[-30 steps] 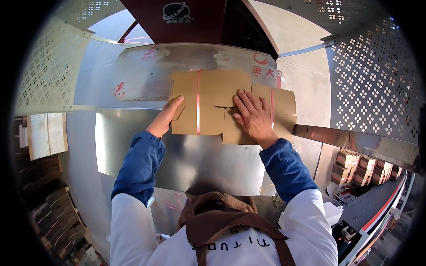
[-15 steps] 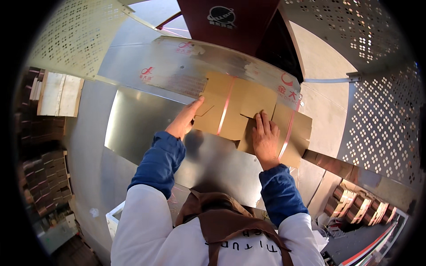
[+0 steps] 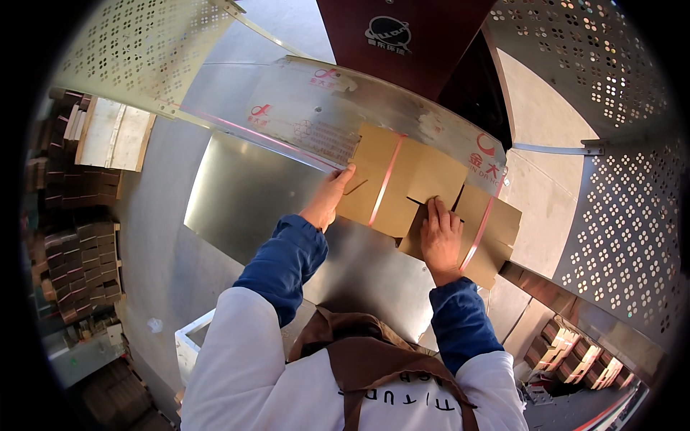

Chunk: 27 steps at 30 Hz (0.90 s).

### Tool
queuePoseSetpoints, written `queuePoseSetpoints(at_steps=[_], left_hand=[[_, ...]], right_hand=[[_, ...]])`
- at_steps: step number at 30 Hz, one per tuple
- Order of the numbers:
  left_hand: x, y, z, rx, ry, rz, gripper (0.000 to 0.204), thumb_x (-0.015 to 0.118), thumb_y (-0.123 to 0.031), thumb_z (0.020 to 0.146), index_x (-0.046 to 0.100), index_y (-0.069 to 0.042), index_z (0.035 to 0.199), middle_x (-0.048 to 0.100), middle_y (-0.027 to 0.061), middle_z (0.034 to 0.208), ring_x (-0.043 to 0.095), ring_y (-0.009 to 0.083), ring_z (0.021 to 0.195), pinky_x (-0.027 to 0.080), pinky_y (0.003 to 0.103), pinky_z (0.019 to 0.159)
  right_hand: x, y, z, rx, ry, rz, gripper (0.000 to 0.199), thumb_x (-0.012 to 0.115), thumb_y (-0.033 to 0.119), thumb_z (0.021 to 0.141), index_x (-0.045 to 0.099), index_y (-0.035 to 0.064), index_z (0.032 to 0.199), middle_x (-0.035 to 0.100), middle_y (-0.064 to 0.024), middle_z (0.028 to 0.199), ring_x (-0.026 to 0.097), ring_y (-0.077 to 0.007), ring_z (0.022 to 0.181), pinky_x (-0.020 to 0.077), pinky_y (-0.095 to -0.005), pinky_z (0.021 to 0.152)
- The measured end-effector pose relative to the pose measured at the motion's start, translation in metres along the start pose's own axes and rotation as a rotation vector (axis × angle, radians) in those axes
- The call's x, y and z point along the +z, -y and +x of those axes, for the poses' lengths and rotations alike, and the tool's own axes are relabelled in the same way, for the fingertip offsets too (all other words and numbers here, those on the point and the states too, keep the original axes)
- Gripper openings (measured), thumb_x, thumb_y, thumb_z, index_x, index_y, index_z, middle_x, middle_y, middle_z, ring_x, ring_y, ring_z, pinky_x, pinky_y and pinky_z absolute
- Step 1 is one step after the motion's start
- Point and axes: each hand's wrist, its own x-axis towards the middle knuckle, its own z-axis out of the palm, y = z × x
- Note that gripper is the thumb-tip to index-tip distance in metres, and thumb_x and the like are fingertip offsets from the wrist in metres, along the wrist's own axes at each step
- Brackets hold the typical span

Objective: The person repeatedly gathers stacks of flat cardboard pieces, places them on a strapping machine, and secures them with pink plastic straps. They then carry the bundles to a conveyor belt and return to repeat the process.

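- Nearest the camera, the person's brown apron [image 3: 374, 359] and white-and-blue sleeves fill the lower edge; against the two earlier views the whole picture has swung, so the work now runs on a slant from upper left to lower right, while the arms keep the same reach.
- The left hand [image 3: 327, 197] lies flat with its fingers together, fingertips touching the left edge of the flat cardboard blank [image 3: 406, 183]; its grip is not closed round anything, only pressing the sheet. A second ago it sat a little further off the card's lower left corner.
- The right hand [image 3: 440, 235] also lies flat, palm down on the lower right part of the card beside a cut slot; no clamping grip here either. It has stayed on that spot through all three views.
- The cardboard blank rests on the shiny steel bench [image 3: 244, 201], its far edge against the steel guard plate [image 3: 302, 118]. Two pink strips [image 3: 384, 190] cross it. It seems to have kept its place under the hands, so I judge that the sheet is being squared up and held, not yet fed onward.
- Farther off stands the dark red machine body [image 3: 410, 43], with perforated metal panels [image 3: 136, 50] on either side.
- Hard to make out: the card under the right palm, the slot's full shape, and whether one sheet or several lie there. The stacks of brown cartons [image 3: 86, 258] at left and lower right are small and bent by the lens.
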Motion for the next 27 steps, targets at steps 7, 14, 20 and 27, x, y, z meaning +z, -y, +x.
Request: queuePoseSetpoints(at_steps=[7, 14, 20, 27], left_hand=[[-0.003, 0.009, 0.007, -0.001, -0.015, 0.011, 0.056, 0.064, -0.045, 0.09, 0.054, 0.002, 0.118, 0.06, 0.0118, 0.112, 0.06, 0.0189, 0.099, 0.049, 0.034, 0.084], [0.002, 0.008, 0.012, 0.043, 0.003, 0.05, 0.056, 0.066, -0.043, 0.088, 0.054, 0.002, 0.117, 0.06, 0.0122, 0.112, 0.06, 0.0197, 0.099, 0.051, 0.036, 0.082], [-0.001, 0.006, 0.005, 0.044, 0.028, 0.018, 0.053, 0.064, -0.042, 0.09, 0.054, 0.0, 0.121, 0.061, 0.0107, 0.116, 0.06, 0.0198, 0.104, 0.05, 0.035, 0.085], [-0.008, 0.004, 0.008, 0.047, 0.08, -0.005, 0.051, 0.063, -0.04, 0.092, 0.054, 0.0, 0.124, 0.061, 0.01, 0.118, 0.06, 0.0192, 0.106, 0.05, 0.035, 0.088]], right_hand=[[0.001, -0.004, 0.0, -0.027, -0.008, -0.032, 0.052, 0.061, 0.015, 0.082, 0.051, 0.004, 0.131, 0.049, -0.0075, 0.132, 0.05, -0.0278, 0.102, 0.0416, -0.04, 0.088], [0.006, -0.007, 0.002, -0.036, -0.01, -0.048, 0.051, 0.059, 0.016, 0.084, 0.049, 0.0028, 0.133, 0.049, -0.0088, 0.129, 0.048, -0.0299, 0.112, 0.0412, -0.0415, 0.091], [0.01, -0.007, 0.001, -0.08, -0.046, -0.03, 0.053, 0.058, 0.017, 0.085, 0.047, 0.003, 0.135, 0.049, -0.0089, 0.129, 0.048, -0.0298, 0.114, 0.0409, -0.0414, 0.092], [0.013, -0.006, 0.003, -0.068, -0.067, 0.015, 0.052, 0.058, 0.017, 0.085, 0.049, 0.0033, 0.133, 0.05, -0.0083, 0.127, 0.048, -0.0289, 0.113, 0.0413, -0.0409, 0.092]])
